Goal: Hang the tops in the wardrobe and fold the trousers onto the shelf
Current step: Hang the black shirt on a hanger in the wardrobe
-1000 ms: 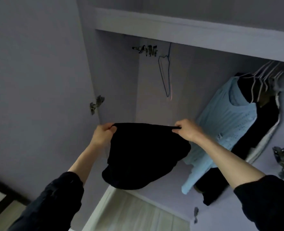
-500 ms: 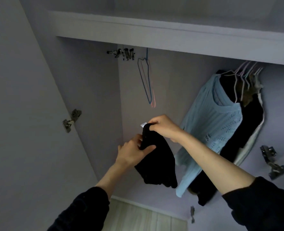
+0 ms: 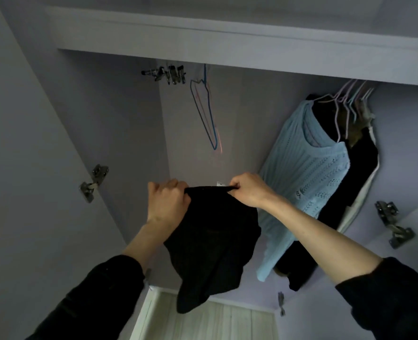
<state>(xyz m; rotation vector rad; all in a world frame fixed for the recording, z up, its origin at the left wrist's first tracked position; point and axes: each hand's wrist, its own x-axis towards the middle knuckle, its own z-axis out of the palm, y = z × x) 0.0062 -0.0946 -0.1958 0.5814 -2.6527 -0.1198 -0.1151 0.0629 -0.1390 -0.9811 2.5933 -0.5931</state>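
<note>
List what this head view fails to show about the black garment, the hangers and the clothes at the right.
- Black garment: top or trousers cannot be told; it hangs bunched and dark from the left hand and right hand.
- Rail: hidden behind the shelf edge.
- Empty hangers: count unclear, thin overlapping wires.
- Dark clothes behind the blue top: mostly covered.

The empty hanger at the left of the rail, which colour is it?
Blue. The empty hanger shows in the head view, with a thin pinkish one right beside it.
</note>
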